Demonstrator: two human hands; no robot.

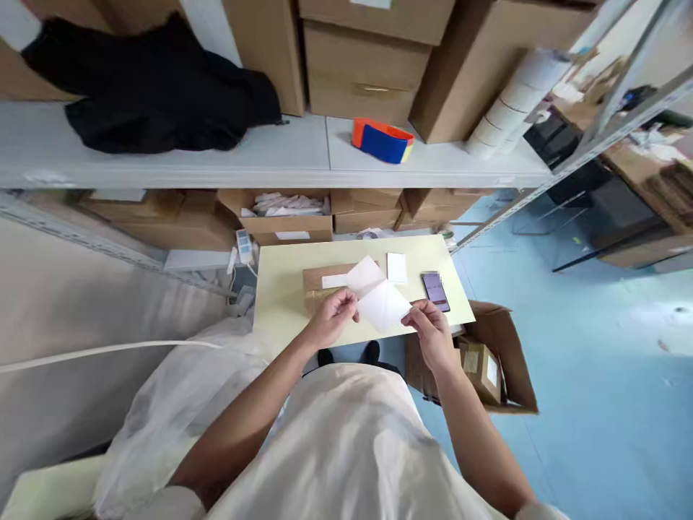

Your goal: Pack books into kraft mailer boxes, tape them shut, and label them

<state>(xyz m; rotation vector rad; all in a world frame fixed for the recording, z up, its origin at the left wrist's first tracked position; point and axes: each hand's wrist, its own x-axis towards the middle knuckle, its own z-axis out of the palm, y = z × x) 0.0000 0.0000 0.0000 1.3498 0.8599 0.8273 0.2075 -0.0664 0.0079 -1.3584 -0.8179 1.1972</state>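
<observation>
A creased white sheet of paper (382, 303) is stretched between my two hands above the pale yellow table, its upper left part standing up as a flap. My left hand (334, 316) pinches the sheet's left edge between thumb and fingers. At the lower right corner, my right hand (430, 328) grips it the same way. Beneath the paper lies a flat cardboard box (317, 282) with a white label, partly hidden by the sheet. A small white card or pad (397, 267) lies behind the paper, and a phone (436, 290) with a lit screen is near my right hand.
The yellow table (281, 267) stands against a metal shelf (292, 155) holding cardboard boxes, black cloth (162, 87), an orange and blue band (382, 139) and label rolls (514, 105). An open carton (514, 361) sits on the floor at right. Clear plastic (184, 390) bunches at left.
</observation>
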